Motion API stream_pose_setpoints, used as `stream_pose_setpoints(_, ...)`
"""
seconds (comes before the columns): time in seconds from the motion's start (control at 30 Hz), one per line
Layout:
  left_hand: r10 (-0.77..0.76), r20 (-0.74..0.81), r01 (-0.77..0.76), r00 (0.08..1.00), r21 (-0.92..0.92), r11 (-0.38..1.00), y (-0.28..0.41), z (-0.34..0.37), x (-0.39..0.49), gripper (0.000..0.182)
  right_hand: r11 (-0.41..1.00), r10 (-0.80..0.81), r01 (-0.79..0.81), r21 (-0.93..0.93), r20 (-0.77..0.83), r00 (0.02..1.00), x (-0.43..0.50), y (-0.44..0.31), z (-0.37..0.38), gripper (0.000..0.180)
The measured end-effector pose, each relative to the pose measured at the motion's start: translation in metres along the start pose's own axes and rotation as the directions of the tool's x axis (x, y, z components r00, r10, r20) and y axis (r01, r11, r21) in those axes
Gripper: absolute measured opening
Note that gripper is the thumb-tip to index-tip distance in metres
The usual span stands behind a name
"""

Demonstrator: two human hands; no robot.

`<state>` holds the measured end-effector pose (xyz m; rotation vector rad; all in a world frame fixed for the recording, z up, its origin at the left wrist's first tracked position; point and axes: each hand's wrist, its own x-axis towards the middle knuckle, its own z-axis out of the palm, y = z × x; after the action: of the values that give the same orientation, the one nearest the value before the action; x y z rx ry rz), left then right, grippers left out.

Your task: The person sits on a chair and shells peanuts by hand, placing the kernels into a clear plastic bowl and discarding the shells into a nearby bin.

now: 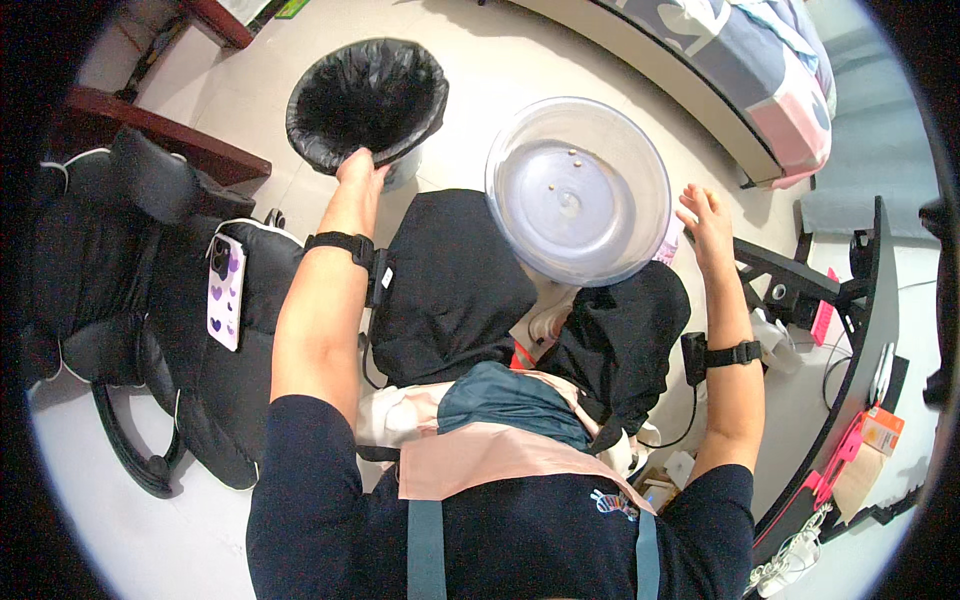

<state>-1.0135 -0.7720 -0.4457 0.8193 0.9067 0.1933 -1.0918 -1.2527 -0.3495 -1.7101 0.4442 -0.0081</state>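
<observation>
My left hand (361, 166) grips the near rim of a round bin (403, 171) lined with a black plastic bag (315, 142). Only darkness shows inside the bag. To the right, a clear plastic basin (517, 232) stands in front of my knees, tilted slightly. Several small pale-brown bits (576, 162) lie on its bottom. My right hand (706, 214) hovers just beyond the basin's right rim, fingers apart and nothing in them. A pink object (667, 247) is partly hidden behind the basin's lower right side.
A black padded chair (172, 300) stands at left, with a phone in a heart-patterned case (226, 292) on its seat. At upper right is a bed (787, 135). A black desk (840, 405) with cables and pink items runs along the right. A dark red wooden piece (172, 131) sits at upper left.
</observation>
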Motion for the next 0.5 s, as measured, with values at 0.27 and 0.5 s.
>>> stream_pose_setpoints(0.27,-0.119,-0.125,0.164,0.985,0.462,0.872,-0.023,-0.016,0.040,0.025,0.810,-0.026,0.010,-0.586,-0.019,0.999,0.021,0.047,-0.031,0.041)
stream_pose_setpoints(0.5,-0.328,-0.177,0.367,0.928,0.592,0.718,-0.023,-0.025,0.083,0.022,0.878,0.352,-0.242,-0.413,0.214,0.911,0.049,0.070,-0.054,0.063)
